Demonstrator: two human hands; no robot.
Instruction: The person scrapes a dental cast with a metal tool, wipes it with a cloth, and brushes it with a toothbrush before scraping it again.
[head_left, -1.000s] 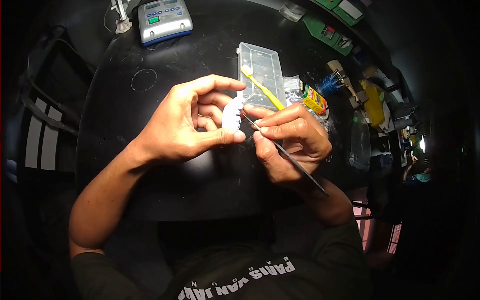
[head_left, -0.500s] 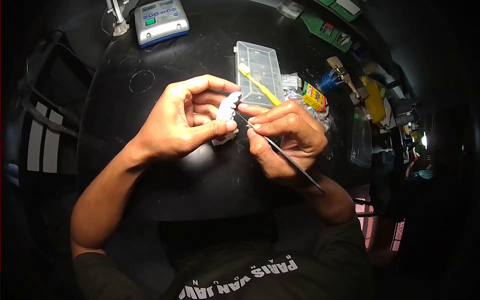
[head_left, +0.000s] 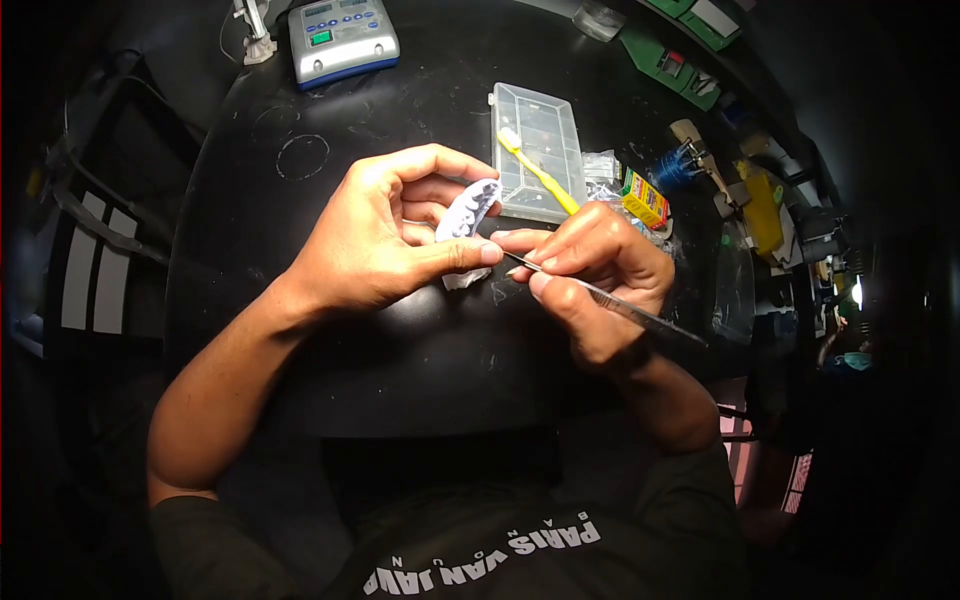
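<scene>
A white dental cast (head_left: 466, 212) with tooth shapes is gripped between the thumb and fingers of my left hand (head_left: 375, 235), above the black table. My right hand (head_left: 605, 275) pinches a thin dark metal tool (head_left: 640, 315). The tool's tip end lies close to my left thumb, at the right side of the cast; whether it touches cannot be made out. Behind my right hand lies a clear plastic box (head_left: 550, 125) with a yellow toothbrush (head_left: 540, 175) on it.
A grey and blue device (head_left: 345, 45) stands at the back left of the black table (head_left: 400, 380). To the right are a yellow and green small box (head_left: 645, 200), plastic bags, blue wire (head_left: 675, 165) and green containers (head_left: 670, 65).
The cast has turned in my left hand, so more of its inner side shows. My right hand has moved slightly right and the tool lies at a flatter angle. The whole view has shifted a little.
</scene>
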